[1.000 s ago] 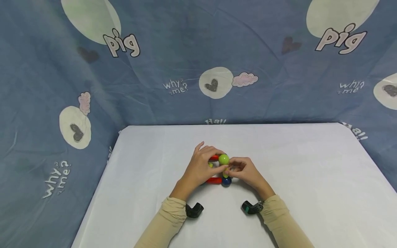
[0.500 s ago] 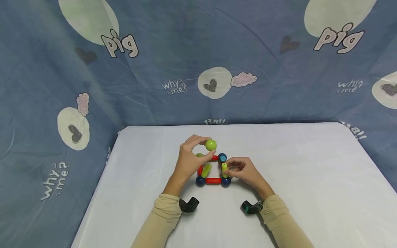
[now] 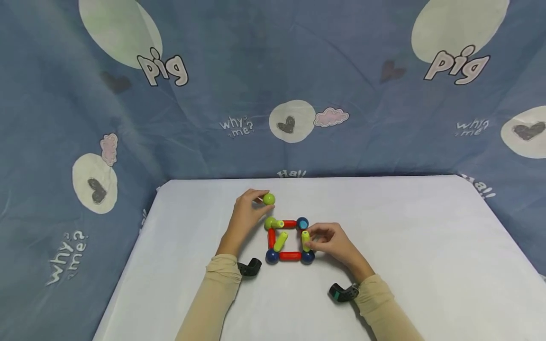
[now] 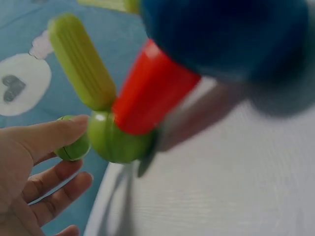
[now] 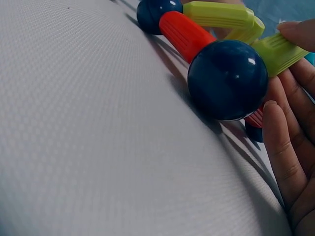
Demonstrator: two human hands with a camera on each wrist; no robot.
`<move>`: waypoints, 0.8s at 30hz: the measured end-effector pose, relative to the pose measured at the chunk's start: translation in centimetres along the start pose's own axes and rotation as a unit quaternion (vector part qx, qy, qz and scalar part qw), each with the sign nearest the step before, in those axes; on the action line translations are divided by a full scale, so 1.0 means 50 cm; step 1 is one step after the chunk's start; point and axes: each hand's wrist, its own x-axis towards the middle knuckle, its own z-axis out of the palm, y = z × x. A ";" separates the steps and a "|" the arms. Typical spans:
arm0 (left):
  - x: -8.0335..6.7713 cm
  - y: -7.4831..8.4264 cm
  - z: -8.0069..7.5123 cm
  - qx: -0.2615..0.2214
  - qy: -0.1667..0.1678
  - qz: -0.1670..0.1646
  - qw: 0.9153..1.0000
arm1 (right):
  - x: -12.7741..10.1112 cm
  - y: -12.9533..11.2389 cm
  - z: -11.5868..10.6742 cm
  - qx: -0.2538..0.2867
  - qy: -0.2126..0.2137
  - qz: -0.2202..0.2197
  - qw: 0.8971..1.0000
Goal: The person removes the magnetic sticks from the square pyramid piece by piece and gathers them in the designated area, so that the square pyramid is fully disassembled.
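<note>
Left hand [image 3: 245, 208] pinches a lime-green ball [image 3: 268, 199] between thumb and fingertips, lifted just behind the far-left corner of the toy frame. Right hand [image 3: 330, 241] curls thumb and forefinger round an upright lime-green rod [image 3: 305, 240] that stands at the frame's right side. The frame [image 3: 289, 256] itself is a small square of red rods lying on the white tabletop [image 3: 384, 227], with dark blue balls at its two near corners and its far-right corner [image 3: 302, 222], and a green ball [image 3: 269, 222] at the far-left one. A second lime rod [image 3: 280, 241] leans inside the square.

By the look of it, this is a piece-by-piece step on a magnetic build: one ball is free in the hand while the other hand steadies an upright. Any next move with the ball calls for a gentle touch, since a bump could well shift the light frame.

Room is generous: bare white surface spreads on all sides, and its edges lie well apart from the frame. The blue printed cloth [image 3: 273, 85] rises behind the far edge.
</note>
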 end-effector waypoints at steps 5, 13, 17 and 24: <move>0.004 -0.024 0.014 0.009 -0.018 -0.024 1.000 | -0.002 0.002 0.004 -0.011 0.002 0.000 1.000; 0.005 -0.034 0.028 0.023 -0.029 -0.036 0.999 | 0.001 -0.007 0.001 0.006 0.001 0.008 1.000; 0.005 -0.034 0.030 0.025 -0.037 -0.040 0.998 | 0.001 -0.004 0.000 0.007 0.000 0.003 1.000; 0.007 -0.033 0.032 0.033 -0.038 -0.036 0.998 | 0.000 -0.002 0.000 0.003 0.002 0.002 1.000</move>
